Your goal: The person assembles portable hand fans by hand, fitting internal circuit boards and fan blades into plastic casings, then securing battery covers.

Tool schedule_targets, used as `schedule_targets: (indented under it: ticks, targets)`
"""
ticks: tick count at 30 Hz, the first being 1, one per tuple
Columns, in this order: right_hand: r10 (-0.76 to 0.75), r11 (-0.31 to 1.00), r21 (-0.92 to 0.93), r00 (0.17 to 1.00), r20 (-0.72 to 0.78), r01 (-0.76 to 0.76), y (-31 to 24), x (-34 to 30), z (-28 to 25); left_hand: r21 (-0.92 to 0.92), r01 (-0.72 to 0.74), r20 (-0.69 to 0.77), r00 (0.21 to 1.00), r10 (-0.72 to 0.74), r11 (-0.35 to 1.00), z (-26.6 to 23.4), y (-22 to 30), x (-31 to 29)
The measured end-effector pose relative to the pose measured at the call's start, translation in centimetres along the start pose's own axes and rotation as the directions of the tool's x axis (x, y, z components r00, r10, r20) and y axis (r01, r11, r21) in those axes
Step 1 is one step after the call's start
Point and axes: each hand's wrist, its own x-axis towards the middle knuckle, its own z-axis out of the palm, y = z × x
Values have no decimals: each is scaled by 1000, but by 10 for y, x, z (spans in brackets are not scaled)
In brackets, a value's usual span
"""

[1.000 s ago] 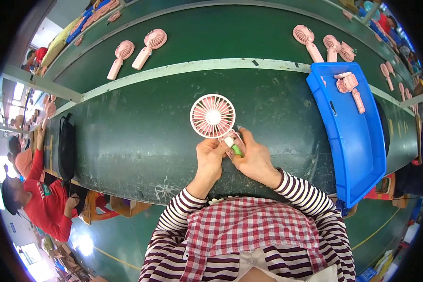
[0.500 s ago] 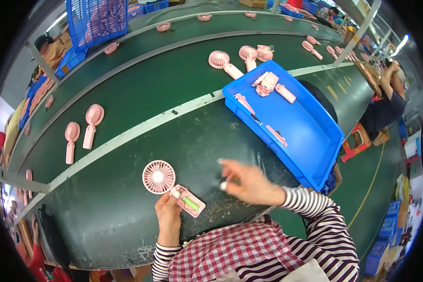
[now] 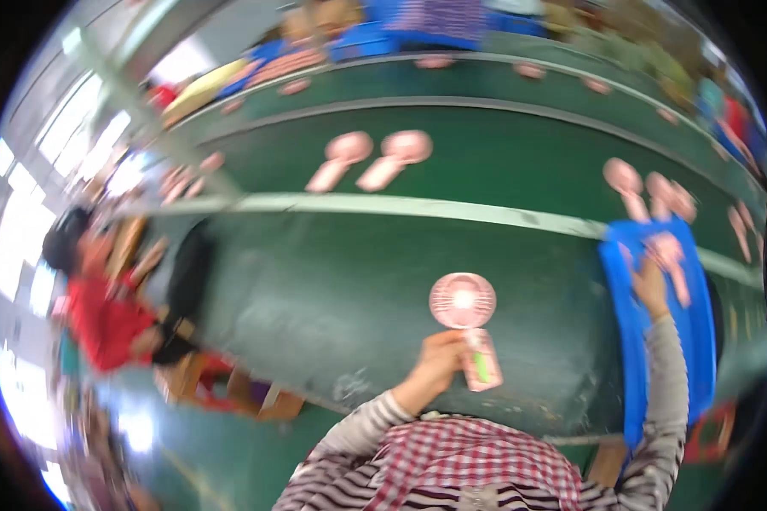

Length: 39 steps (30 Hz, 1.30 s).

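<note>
My left hand (image 3: 435, 362) is closed round the neck of a pink handheld fan (image 3: 463, 300), its round grille pointing away from me. The fan's handle is uncovered, and a green battery (image 3: 481, 367) lies inside it. To the right, my right hand (image 3: 652, 285) reaches into the far end of a blue plastic bin (image 3: 629, 341). It is at a group of pink plastic parts (image 3: 670, 249) there. Motion blur hides its fingers, so whether it grips a part does not show.
Two pink fans (image 3: 394, 160) lie left of centre on the green conveyor belt (image 3: 503, 162), beyond a pale rail (image 3: 418, 208). More fans (image 3: 624, 180) lie past the bin. A person in red (image 3: 106, 311) sits at the left end of the green worktable (image 3: 332, 298).
My head has turned left, so the scene has swung rightward and blurred. My right hand has gone from above the table into the bin. The fan stays in my left hand.
</note>
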Motion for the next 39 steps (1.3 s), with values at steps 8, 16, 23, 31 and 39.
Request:
schedule_targets:
  ticks: [8,16,23,31,39]
  targets:
    - [-63,977,201,997,-33,69,86,50,64,36,79,31,996,-80,996,3,1,-7]
    - [172,981,94,985,-28,-169,125,41,29,33,89,68,994,-91,995,8,-2,8]
    - [134,781,624,984,-118,-31,37,9,-46,31,101,42,994,-102,994,4,-1,9]
    - [-285,722,692,911,299,-1,-170,-125,-81,20,110,73,991,-112,994,16,3,5]
    - [-817,546,599,529,228,586,-276,-171,-80,-23,92,55,994,-91,995,14,3,3]
